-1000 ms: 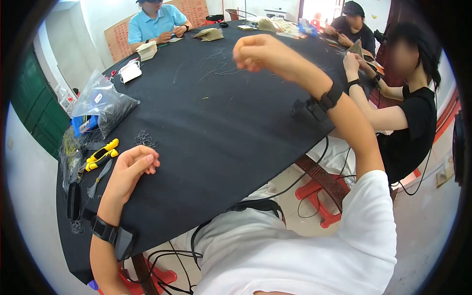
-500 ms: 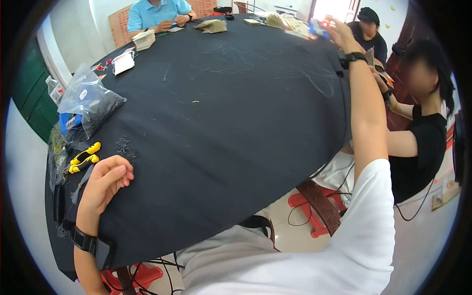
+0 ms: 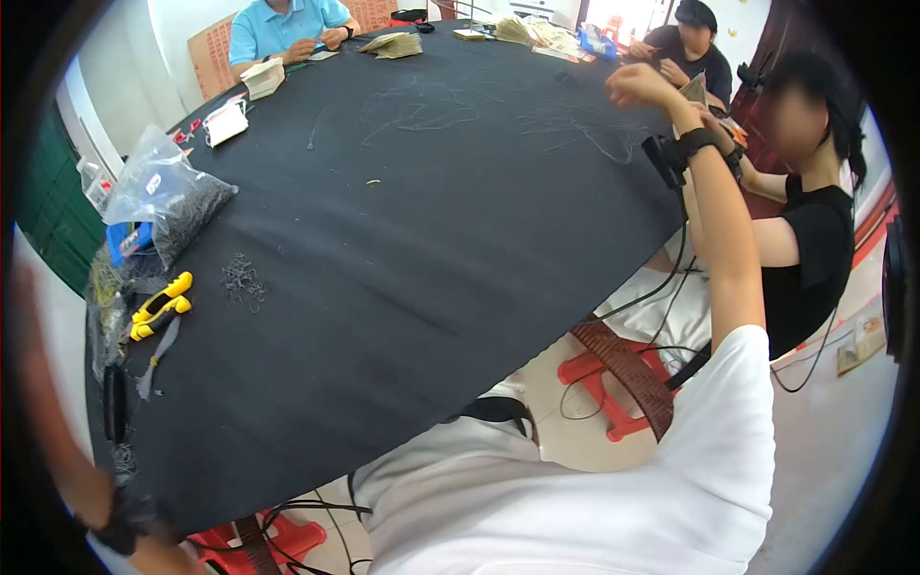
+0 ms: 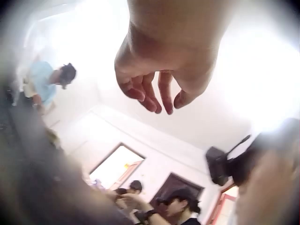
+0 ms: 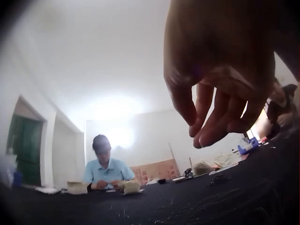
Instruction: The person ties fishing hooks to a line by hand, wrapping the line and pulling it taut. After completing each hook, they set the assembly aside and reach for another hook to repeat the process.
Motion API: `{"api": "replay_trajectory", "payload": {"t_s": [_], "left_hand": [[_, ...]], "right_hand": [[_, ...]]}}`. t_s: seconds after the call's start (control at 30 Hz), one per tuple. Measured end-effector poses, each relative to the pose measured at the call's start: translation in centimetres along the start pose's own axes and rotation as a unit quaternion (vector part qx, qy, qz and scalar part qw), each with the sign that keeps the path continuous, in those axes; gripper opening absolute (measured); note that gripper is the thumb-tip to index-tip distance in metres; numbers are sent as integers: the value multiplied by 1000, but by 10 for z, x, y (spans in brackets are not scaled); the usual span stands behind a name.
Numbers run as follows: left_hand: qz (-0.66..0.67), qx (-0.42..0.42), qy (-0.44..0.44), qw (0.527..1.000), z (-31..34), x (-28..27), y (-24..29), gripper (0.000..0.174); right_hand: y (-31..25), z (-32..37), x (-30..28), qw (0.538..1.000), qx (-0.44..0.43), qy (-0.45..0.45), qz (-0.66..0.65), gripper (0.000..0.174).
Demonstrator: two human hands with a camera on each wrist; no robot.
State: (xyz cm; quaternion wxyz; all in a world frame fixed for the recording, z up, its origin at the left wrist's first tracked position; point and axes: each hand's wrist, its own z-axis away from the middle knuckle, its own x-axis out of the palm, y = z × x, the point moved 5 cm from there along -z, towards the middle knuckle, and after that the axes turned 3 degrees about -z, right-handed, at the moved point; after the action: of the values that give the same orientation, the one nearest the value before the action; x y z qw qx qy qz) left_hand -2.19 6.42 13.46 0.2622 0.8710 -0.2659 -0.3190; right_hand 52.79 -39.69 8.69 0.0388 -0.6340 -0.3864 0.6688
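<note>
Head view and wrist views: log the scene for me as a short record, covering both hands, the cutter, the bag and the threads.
left hand: raised, blurred in head view; fingers loosely curled, nothing seen in them
right hand: raised near the table's right edge; nothing seen in it
yellow-and-black cutter: lying on the table's left side, untouched
clear plastic bag: beyond the cutter, dark contents
dark clump: right of the cutter
thin threads: spread over the table's far part
table: black cover
</note>
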Motion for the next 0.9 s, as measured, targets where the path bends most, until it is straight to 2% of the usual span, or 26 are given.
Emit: {"api": "replay_trajectory", "payload": {"t_s": [0.03,0.13,0.23,0.27,0.33,0.4,0.5,0.6,0.7,0.73,0.83,0.9], "left_hand": [[17,10,21,1000,3,-11,5,10],[81,18,40,996,11,0,19,11],[133,7,39,990,17,16,22,12],[145,4,37,989,18,20,22,13],[164,2,34,986,19,28,22,13],[179,0,31,983,20,34,21,14],[197,-4,26,980,18,41,19,16],[208,-9,23,978,17,43,17,17],[217,-11,29,976,19,45,17,19],[222,-13,30,974,19,46,17,19],[232,-10,28,972,18,46,17,21],[231,-11,20,973,14,48,17,22]], "right_hand": [[-17,7,12,996,1,-25,90,31],[-38,16,36,990,14,-64,127,30],[-56,28,53,969,14,-104,226,30],[-25,4,54,961,-58,-175,206,29],[-43,19,67,919,-127,-202,315,29],[-56,32,73,938,-54,-179,292,28],[-49,23,82,956,-44,-185,222,26],[-61,28,99,965,-106,-199,136,21],[-86,34,110,967,-130,-168,140,24],[-94,35,113,964,-136,-182,135,22],[-92,23,115,951,-228,-65,199,20],[-90,20,119,946,-257,-71,184,19]]}}
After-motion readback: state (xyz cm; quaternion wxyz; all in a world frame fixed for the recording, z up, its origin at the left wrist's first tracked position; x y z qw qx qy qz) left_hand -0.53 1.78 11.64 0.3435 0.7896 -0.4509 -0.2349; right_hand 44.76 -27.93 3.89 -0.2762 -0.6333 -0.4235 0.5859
